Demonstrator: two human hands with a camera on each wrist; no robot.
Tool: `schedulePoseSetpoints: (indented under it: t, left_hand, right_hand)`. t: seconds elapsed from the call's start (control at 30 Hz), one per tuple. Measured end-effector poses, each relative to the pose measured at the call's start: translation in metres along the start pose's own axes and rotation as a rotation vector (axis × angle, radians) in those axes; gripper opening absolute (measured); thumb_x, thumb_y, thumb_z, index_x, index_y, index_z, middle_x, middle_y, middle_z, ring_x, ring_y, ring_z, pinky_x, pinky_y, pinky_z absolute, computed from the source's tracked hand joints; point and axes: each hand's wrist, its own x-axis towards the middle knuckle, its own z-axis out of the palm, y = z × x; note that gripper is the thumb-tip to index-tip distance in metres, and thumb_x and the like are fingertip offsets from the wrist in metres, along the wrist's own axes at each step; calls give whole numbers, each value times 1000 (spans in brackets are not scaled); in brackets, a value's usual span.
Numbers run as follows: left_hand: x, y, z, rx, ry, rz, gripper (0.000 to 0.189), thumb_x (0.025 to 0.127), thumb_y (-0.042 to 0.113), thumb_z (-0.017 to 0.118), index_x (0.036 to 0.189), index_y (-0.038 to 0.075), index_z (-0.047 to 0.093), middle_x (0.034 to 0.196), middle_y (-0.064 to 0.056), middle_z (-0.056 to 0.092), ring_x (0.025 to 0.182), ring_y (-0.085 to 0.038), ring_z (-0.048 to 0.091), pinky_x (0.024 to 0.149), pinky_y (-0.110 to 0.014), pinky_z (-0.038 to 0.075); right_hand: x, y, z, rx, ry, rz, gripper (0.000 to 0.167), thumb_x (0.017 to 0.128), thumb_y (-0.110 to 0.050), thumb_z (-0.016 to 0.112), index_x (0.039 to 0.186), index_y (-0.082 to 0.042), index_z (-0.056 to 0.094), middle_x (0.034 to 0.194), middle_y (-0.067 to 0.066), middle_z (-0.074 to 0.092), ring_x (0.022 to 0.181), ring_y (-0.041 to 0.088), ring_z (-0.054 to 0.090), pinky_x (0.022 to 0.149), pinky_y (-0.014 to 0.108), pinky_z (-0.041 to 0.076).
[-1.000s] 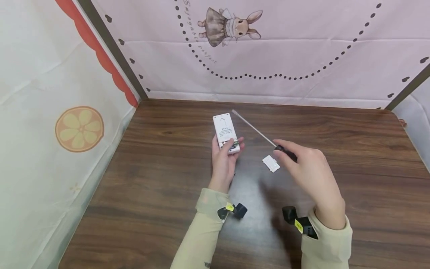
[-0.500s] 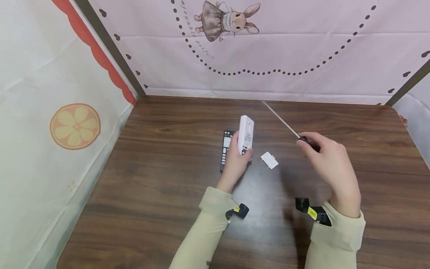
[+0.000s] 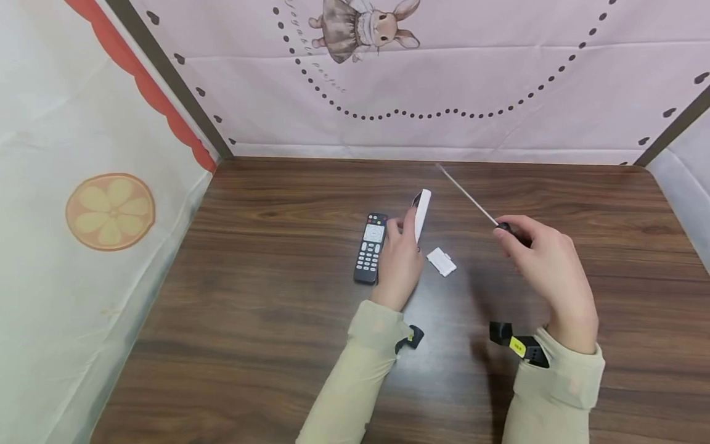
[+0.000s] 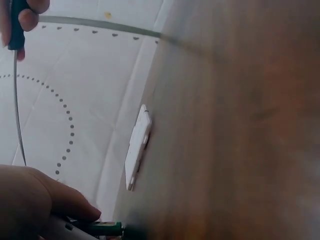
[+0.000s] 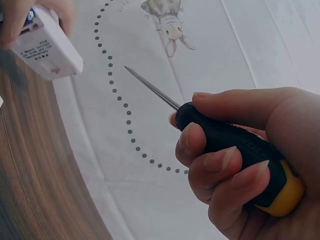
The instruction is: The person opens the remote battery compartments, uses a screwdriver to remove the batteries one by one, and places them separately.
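My left hand (image 3: 400,265) grips a white remote control (image 3: 423,216) above the table, tilted up on its long edge. Its printed back (image 5: 50,50) shows in the right wrist view, where fingers cover the battery end. A green battery (image 4: 102,228) appears at the bottom of the left wrist view, beside the thumb. In my right hand (image 3: 546,265) is a screwdriver (image 5: 210,127) with a black and yellow handle, its thin shaft pointing up and left, away from the remote. A white battery cover (image 3: 442,262) lies on the table between the hands.
A black remote control (image 3: 370,250) with white buttons lies face up just left of my left hand. The brown wooden table (image 3: 249,308) ends at a pink printed cloth (image 3: 471,80) behind and a white cloth (image 3: 44,296) on the left.
My left hand has moved right and turned the white remote from back up onto its edge, uncovering the black remote. My right hand has shifted right with the screwdriver.
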Motion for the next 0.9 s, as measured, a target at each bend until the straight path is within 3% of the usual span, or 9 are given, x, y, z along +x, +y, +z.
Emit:
schedulePoseSetpoints:
  t: [0.13,0.27,0.73,0.9]
  left_hand:
    - [5,4,-1,47,-8,-42,75,70,7,65,135,26,33,113,-6,42,73,-24,54,51,-36,43]
    - [8,6,-2,29,-17,-69,76,71,8,66,135,27,31,113,-6,42,75,-24,55,50,-36,44]
    - [11,1,-2,-27,-42,-69,81,66,6,66,135,27,29,113,-8,41,76,-24,54,55,-37,45]
    - [10,2,2,-2,-58,-65,84,65,9,70,136,27,29,114,-8,41,76,-24,54,57,-36,45]
  right_hand:
    - [-1,0,0,9,-8,12,39,88,-49,44,117,-26,55,75,0,55,59,16,50,54,32,38]
    - [0,1,-1,4,2,15,38,88,-49,44,116,-26,55,75,-1,56,59,15,51,56,32,38]
    - [3,6,-1,-2,-11,5,37,87,-47,46,115,-25,57,71,-1,55,53,14,51,54,31,37]
    - [3,8,-1,7,-21,10,36,87,-46,47,114,-25,57,72,-1,56,51,14,51,51,30,39]
